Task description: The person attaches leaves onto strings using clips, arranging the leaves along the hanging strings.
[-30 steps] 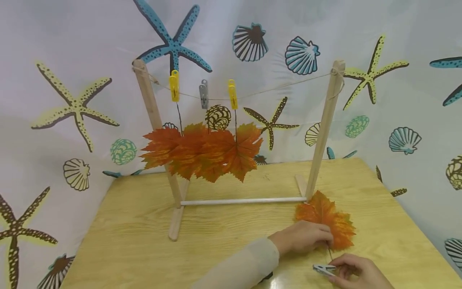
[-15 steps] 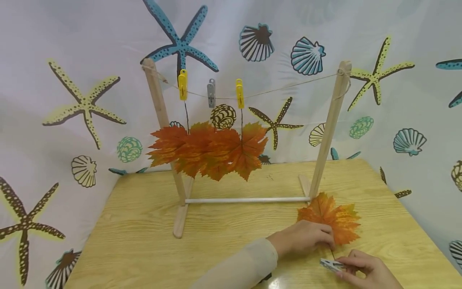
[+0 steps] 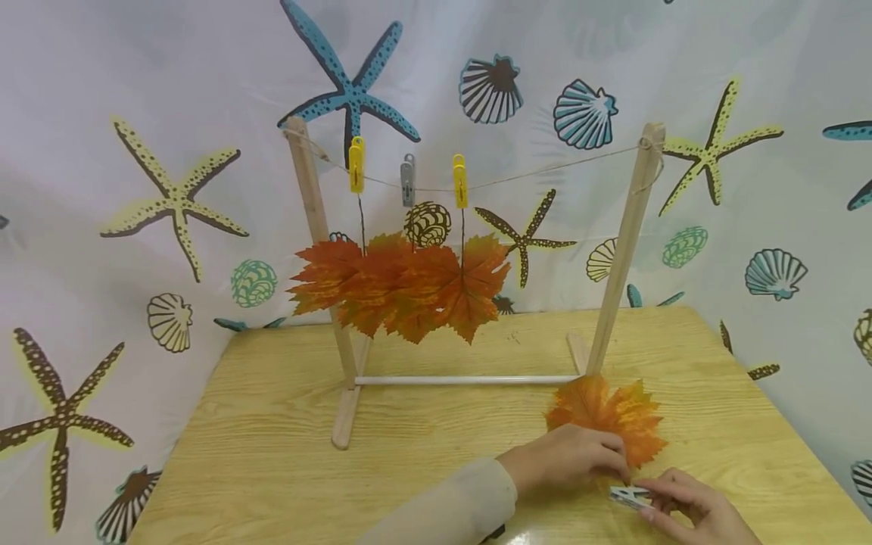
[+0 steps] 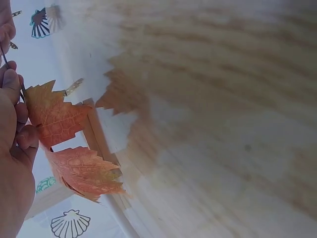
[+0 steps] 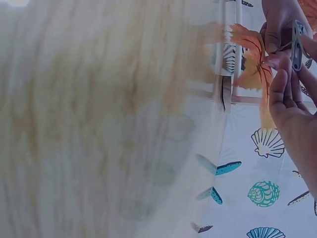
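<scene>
My left hand (image 3: 572,458) pinches the dark stem (image 4: 22,90) of an orange-red artificial maple leaf (image 3: 613,418), low over the table at the right. The leaf fans out beyond the fingers in the left wrist view. Close beside it, my right hand (image 3: 698,509) holds a grey clothespin (image 3: 628,496) between thumb and fingers, its free end pointing left toward the left hand. In the right wrist view the clothespin (image 5: 297,47) is near the left hand (image 5: 280,22); whether it touches the stem I cannot tell.
A wooden frame (image 3: 623,250) with a string (image 3: 545,172) stands behind the hands. Yellow clothespins (image 3: 460,182) and a grey peg (image 3: 407,182) sit on the string, above overlapping maple leaves (image 3: 402,284). A white rod (image 3: 470,380) joins the frame's feet on the wooden table (image 3: 272,469).
The head view has shifted slightly. My left hand has drawn the leaf a little nearer and to the left, and its fingers are now closer to the clothespin in my right hand.
</scene>
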The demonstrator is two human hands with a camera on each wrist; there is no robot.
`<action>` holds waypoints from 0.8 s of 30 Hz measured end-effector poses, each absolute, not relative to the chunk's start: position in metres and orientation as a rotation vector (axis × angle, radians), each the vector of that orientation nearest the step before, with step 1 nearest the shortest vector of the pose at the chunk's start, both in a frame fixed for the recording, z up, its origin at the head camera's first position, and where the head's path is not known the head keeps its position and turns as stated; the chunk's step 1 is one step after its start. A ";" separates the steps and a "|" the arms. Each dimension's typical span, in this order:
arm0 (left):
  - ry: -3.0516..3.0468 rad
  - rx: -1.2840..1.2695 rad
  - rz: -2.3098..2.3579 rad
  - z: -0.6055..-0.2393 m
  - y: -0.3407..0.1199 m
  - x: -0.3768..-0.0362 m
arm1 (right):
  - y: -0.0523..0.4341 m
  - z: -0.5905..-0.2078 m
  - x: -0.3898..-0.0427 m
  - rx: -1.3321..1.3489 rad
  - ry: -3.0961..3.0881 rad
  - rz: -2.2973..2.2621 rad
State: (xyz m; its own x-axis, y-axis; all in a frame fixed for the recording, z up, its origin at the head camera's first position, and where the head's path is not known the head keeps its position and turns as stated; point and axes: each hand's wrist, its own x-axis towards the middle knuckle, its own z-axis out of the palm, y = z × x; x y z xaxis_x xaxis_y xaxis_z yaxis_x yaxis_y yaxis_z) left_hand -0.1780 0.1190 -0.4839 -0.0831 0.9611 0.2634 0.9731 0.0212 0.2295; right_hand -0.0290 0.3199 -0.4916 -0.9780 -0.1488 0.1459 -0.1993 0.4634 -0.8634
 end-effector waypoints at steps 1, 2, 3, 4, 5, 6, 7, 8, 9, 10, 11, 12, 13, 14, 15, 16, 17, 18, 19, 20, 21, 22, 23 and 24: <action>-2.217 -2.093 -0.544 -0.484 0.118 -0.178 | 0.319 -0.490 -0.029 0.284 -2.648 1.576; -2.221 -2.080 -0.538 -0.484 0.116 -0.177 | 0.318 -0.489 -0.028 0.259 -2.654 1.581; -2.224 -2.064 -0.536 -0.485 0.115 -0.177 | 0.318 -0.487 -0.028 0.219 -2.661 1.589; -2.225 -2.046 -0.531 -0.485 0.114 -0.177 | 0.317 -0.485 -0.028 0.178 -2.668 1.596; -2.226 -2.029 -0.531 -0.485 0.113 -0.177 | 0.317 -0.483 -0.028 0.136 -2.681 1.599; -2.232 -2.015 -0.542 -0.485 0.112 -0.177 | 0.317 -0.481 -0.028 0.095 -2.692 1.603; -2.235 -2.000 -0.548 -0.484 0.111 -0.177 | 0.318 -0.479 -0.029 0.060 -2.703 1.608; -2.237 -1.988 -0.564 -0.483 0.110 -0.177 | 0.318 -0.478 -0.029 0.043 -2.712 1.609; -2.240 -1.976 -0.582 -0.483 0.109 -0.178 | 0.318 -0.476 -0.030 0.037 -2.714 1.609; -2.243 -1.966 -0.593 -0.482 0.108 -0.178 | 0.318 -0.475 -0.031 0.050 -2.713 1.603; -2.245 -1.954 -0.601 -0.482 0.107 -0.179 | 0.318 -0.475 -0.032 0.071 -2.706 1.596; -2.248 -1.942 -0.608 -0.481 0.106 -0.180 | 0.318 -0.474 -0.034 0.097 -2.692 1.597; -2.245 -1.930 -0.605 -0.480 0.105 -0.180 | 0.317 -0.473 -0.035 0.129 -2.679 1.592; -2.243 -1.918 -0.601 -0.480 0.104 -0.181 | 0.316 -0.472 -0.036 0.155 -2.663 1.589; -2.244 -1.906 -0.599 -0.479 0.104 -0.182 | 0.316 -0.471 -0.037 0.173 -2.649 1.590; -2.243 -1.895 -0.597 -0.478 0.103 -0.183 | 0.315 -0.470 -0.038 0.189 -2.639 1.586; -2.240 -1.880 -0.587 -0.477 0.102 -0.183 | 0.315 -0.469 -0.039 0.202 -2.633 1.575; -2.245 -1.868 -0.589 -0.476 0.101 -0.184 | 0.315 -0.468 -0.040 0.212 -2.631 1.564; -2.250 -1.857 -0.587 -0.475 0.100 -0.184 | 0.314 -0.466 -0.041 0.224 -2.630 1.548; -2.261 -1.847 -0.592 -0.474 0.099 -0.185 | 0.314 -0.465 -0.043 0.232 -2.630 1.528; -2.270 -1.838 -0.599 -0.473 0.098 -0.185 | 0.314 -0.464 -0.044 0.242 -2.631 1.505; -2.276 -1.826 -0.604 -0.472 0.097 -0.186 | 0.314 -0.462 -0.045 0.252 -2.630 1.484; -2.285 -1.816 -0.612 -0.471 0.096 -0.186 | 0.314 -0.461 -0.046 0.261 -2.632 1.460; -2.288 -1.807 -0.622 -0.471 0.096 -0.187 | 0.314 -0.460 -0.046 0.267 -2.630 1.448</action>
State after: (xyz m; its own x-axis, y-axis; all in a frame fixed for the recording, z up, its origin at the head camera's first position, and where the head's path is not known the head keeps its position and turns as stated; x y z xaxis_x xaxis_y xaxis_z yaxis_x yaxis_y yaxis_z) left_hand -0.1866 0.0958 -0.4708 -0.2571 0.8911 0.3741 0.9578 0.1835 0.2211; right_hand -0.0464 0.3136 -0.4597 -0.9763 -0.0927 0.1954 -0.2147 0.5249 -0.8237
